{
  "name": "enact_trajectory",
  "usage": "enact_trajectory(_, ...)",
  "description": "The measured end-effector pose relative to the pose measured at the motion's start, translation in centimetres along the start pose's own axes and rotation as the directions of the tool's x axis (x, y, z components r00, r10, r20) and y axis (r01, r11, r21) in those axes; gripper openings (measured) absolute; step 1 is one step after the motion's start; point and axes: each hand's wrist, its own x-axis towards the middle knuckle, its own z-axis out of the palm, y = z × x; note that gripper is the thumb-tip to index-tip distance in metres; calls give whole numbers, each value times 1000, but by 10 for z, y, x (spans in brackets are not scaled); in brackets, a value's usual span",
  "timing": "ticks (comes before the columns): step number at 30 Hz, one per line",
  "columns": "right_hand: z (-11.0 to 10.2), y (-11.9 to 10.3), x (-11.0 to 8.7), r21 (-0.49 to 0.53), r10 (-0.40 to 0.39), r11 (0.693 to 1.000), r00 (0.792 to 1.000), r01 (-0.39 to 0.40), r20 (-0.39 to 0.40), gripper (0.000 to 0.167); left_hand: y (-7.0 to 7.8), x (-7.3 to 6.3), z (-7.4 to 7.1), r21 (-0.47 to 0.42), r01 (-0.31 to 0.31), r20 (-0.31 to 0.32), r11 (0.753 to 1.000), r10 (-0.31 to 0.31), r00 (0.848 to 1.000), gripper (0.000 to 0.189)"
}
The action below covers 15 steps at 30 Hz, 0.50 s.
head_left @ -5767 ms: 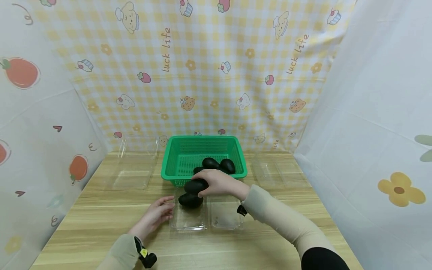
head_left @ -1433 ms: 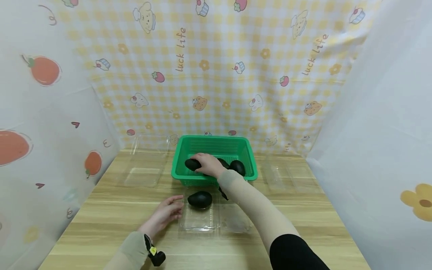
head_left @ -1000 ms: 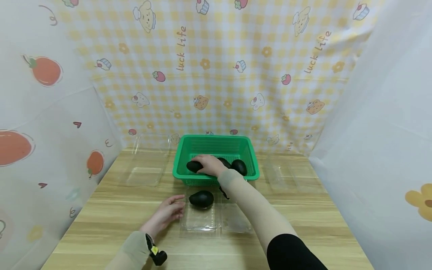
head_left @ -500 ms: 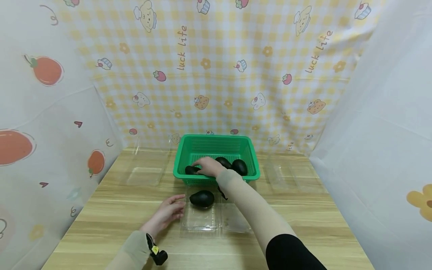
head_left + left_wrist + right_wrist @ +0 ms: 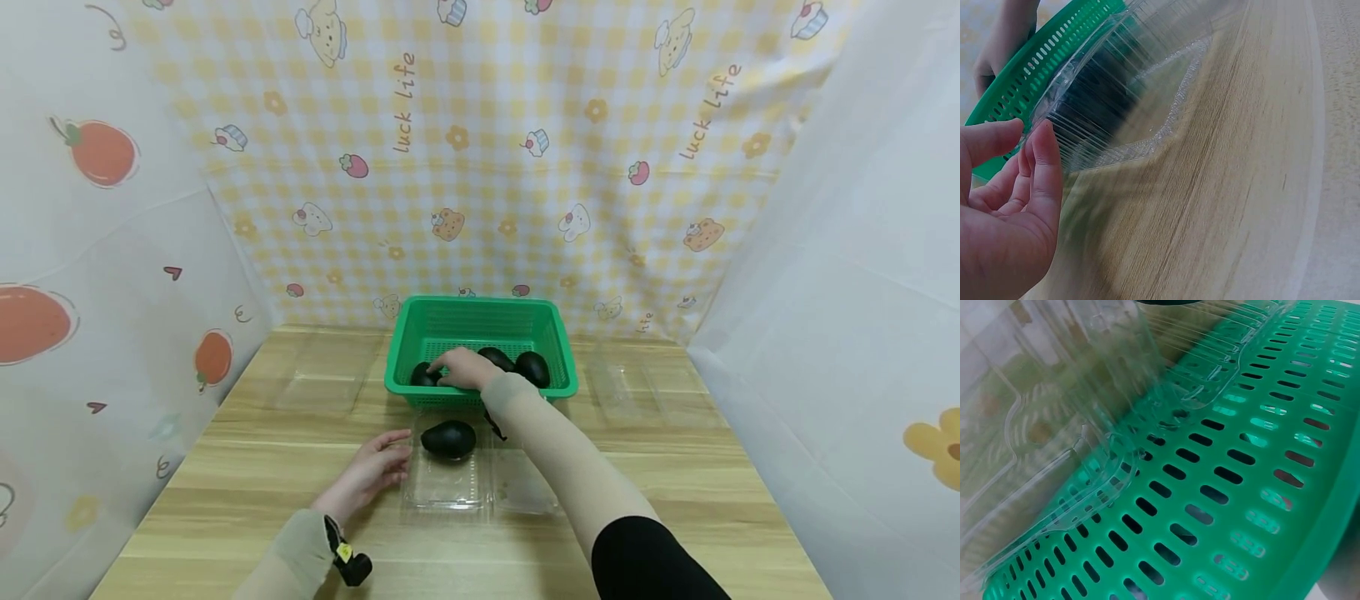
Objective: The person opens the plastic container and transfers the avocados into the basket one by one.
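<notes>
A dark avocado (image 5: 448, 440) lies in the open clear plastic clamshell box (image 5: 450, 493) before me. My left hand (image 5: 367, 473) is at the box's left side; in the left wrist view, its thumb and forefinger pinch the rim. My right hand (image 5: 467, 369) reaches into the green basket (image 5: 483, 308). Its fingers hold the right end of an avocado (image 5: 423, 375), low at the basket's left front. Two more avocados, a middle one (image 5: 495, 358) and a right one (image 5: 532, 368), lie beside the hand. The right wrist view shows the basket's slotted wall but not the hand.
Another clear clamshell box (image 5: 322, 375) stands open at the back left, and one more (image 5: 630, 392) at the back right. All stand on a wooden table (image 5: 225, 500). A printed curtain (image 5: 480, 183) hangs behind, with white sheets at both sides.
Earlier, my right hand held an avocado over the clear box; now it is inside the basket. Over the last second it lowered slightly with the avocado there. My left hand stays at the box.
</notes>
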Motion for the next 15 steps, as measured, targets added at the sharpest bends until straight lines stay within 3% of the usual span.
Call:
enact_trajectory(9,-4,-4,-6,22,21,1000,1000,-21,8,33,0,0,1,24,-9,8,1000,9,1000,55)
enact_trajectory(15,-5,-5,-13,59,-11,998,1000,12,-24,37,-2,1,-1,29,-14,-11,999,14,1000,53)
